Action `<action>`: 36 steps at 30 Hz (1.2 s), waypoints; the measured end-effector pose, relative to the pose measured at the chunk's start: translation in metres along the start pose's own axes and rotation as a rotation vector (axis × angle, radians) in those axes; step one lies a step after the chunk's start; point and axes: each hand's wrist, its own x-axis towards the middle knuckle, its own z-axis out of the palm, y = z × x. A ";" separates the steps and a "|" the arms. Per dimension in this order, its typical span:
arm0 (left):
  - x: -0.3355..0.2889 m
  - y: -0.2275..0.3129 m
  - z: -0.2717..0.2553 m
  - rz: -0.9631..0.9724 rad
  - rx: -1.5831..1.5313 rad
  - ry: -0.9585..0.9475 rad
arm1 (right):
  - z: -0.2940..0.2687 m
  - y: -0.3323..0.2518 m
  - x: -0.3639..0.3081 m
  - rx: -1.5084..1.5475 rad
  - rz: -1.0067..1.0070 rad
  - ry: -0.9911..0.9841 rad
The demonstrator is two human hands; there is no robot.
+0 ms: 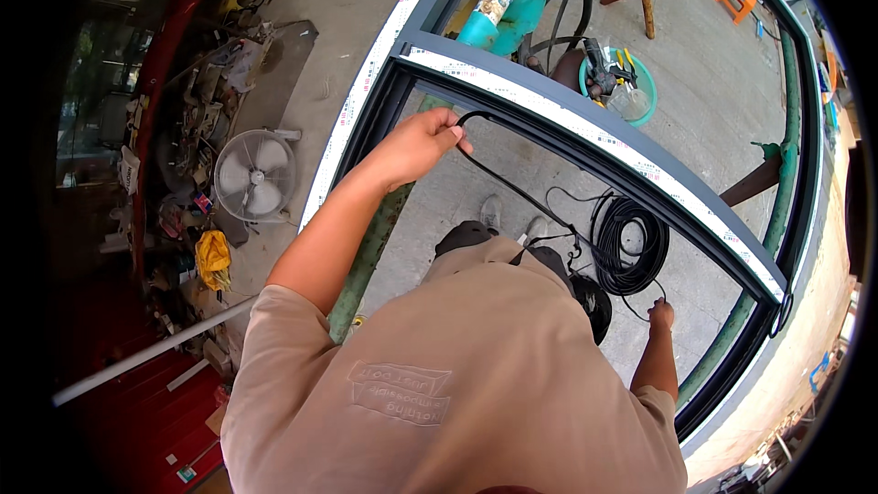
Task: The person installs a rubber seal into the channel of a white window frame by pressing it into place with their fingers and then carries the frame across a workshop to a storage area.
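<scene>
A grey metal window frame (585, 123) with white protective film on its edges lies across green supports in front of me. My left hand (422, 139) pinches the end of a black rubber strip (512, 187) against the frame's inner edge near its top left corner. The strip runs down to the right to a black coil (631, 247) on the floor. My right hand (660, 314) is lower, near the frame's right side, with its fingers closed on the thin strip close to the coil.
A teal bowl (645, 96) with tools stands beyond the frame beside a teal cylinder (508, 14). A floor fan (256, 174), a yellow cloth (212, 256) and cluttered items lie to the left. A white bar (146, 352) crosses the lower left.
</scene>
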 end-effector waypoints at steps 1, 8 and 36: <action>0.004 -0.008 0.010 0.024 -0.043 0.018 | 0.009 -0.012 0.000 0.004 -0.122 0.026; -0.003 -0.015 0.058 0.031 -0.380 0.235 | 0.003 -0.286 -0.164 0.076 -0.943 0.079; -0.053 0.003 -0.009 -0.029 -0.663 0.366 | -0.041 -0.575 -0.449 0.438 -1.214 -1.004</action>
